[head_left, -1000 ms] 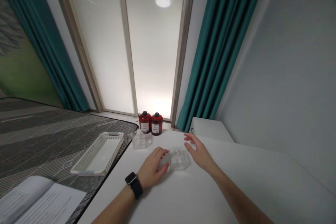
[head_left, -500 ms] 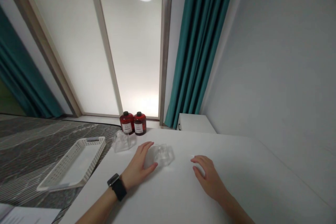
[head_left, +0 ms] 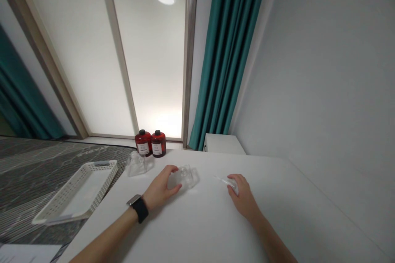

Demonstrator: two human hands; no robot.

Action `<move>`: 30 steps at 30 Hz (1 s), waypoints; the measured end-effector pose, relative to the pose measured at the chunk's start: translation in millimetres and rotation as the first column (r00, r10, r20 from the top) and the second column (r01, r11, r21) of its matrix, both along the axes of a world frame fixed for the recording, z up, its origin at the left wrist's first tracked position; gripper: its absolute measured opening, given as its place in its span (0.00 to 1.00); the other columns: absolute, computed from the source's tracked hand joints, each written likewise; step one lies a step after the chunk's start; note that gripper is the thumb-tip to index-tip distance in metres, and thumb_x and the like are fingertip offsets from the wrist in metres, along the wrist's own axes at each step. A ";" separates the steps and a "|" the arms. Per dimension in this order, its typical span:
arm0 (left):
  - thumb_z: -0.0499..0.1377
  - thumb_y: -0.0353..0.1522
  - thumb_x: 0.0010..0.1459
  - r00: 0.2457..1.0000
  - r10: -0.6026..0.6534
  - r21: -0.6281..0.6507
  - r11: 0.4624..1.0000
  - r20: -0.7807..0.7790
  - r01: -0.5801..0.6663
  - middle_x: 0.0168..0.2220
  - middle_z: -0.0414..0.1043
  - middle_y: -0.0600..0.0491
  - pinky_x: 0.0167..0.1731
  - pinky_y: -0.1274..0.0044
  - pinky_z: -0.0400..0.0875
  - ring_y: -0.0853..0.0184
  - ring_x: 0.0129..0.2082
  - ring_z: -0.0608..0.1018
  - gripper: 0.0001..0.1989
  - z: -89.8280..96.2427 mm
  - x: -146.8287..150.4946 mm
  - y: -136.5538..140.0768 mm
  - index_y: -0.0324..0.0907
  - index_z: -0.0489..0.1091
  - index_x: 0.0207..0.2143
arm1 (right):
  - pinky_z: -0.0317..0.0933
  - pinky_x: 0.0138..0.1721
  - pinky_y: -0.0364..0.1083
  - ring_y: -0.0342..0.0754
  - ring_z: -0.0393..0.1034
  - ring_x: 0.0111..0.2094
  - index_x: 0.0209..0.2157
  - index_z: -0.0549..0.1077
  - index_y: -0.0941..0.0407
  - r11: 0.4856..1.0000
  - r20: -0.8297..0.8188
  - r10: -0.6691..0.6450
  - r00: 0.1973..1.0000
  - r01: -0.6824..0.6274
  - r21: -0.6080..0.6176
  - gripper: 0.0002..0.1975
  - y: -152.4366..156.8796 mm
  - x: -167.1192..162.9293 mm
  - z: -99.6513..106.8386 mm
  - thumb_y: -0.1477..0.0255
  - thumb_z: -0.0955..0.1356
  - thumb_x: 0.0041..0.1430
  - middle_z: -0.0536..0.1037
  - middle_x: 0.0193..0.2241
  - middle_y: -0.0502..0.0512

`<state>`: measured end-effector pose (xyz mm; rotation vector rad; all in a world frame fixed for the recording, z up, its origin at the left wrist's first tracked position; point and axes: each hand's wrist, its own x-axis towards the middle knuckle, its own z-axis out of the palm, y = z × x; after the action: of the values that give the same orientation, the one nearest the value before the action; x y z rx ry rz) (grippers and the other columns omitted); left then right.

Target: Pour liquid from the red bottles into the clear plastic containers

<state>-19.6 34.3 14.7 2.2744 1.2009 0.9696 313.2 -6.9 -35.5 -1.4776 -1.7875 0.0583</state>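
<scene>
A clear squarish bottle (head_left: 185,176) lies on the white table (head_left: 197,222); I cannot tell if it is glass or plastic. My left hand (head_left: 162,185), with a black watch on its wrist, curls around the bottle's near left side, thumb and fingers on opposite sides. To the right, my right hand (head_left: 242,195) pinches a small clear piece with a thin stem (head_left: 228,181), its tip pointing left. Part of that piece is hidden by the fingers. Another clear bottle (head_left: 135,165) rests at the table's left edge.
Two red bottles with black caps (head_left: 143,144) stand at the far left corner. A white perforated basket (head_left: 77,191) sits left of the table. Beyond the far edge is a white cabinet (head_left: 225,144). A grey wall (head_left: 324,90) runs along the right.
My left hand has closed in slightly around the clear bottle. The fingers of my right hand have come together on the small clear piece, which now shows more. The view has shifted a little.
</scene>
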 end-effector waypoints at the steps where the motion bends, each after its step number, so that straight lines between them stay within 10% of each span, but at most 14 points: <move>1: 0.61 0.31 0.54 1.000 -0.012 -0.002 1.000 0.012 0.012 0.46 0.71 0.49 0.48 0.63 0.71 0.57 0.47 0.75 0.18 2.1 2.5 -0.4 0.43 0.63 0.48 | 0.63 0.49 0.57 0.55 0.70 0.45 0.43 0.69 0.54 1.000 -0.003 -0.012 1.000 0.012 -0.006 0.12 1.2 1.9 -1.4 0.73 0.63 0.56 0.76 0.41 0.58; 16: 0.62 0.29 0.52 0.993 -0.026 0.132 0.991 0.113 0.011 0.52 0.66 0.44 0.52 0.60 0.68 0.54 0.52 0.71 0.29 1.6 19.3 -23.9 0.42 0.57 0.56 | 0.67 0.42 0.53 0.55 0.73 0.39 0.39 0.69 0.55 0.995 -0.178 -0.100 0.979 0.099 -0.018 0.11 -1.3 -7.8 10.6 0.63 0.63 0.60 0.78 0.35 0.58; 30: 0.65 0.29 0.49 0.999 -0.043 0.269 0.962 -0.020 0.047 0.53 0.69 0.45 0.51 0.61 0.66 0.52 0.51 0.71 0.36 -0.2 14.4 -26.0 0.45 0.56 0.59 | 0.65 0.44 0.54 0.55 0.71 0.41 0.41 0.71 0.52 0.955 -0.058 0.262 0.963 -0.250 0.159 0.06 -12.2 -61.7 88.7 0.70 0.64 0.63 0.77 0.37 0.58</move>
<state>-5.2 8.2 14.5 2.5079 1.0725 1.1631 251.6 -19.1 53.2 -1.1166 -1.8673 0.1085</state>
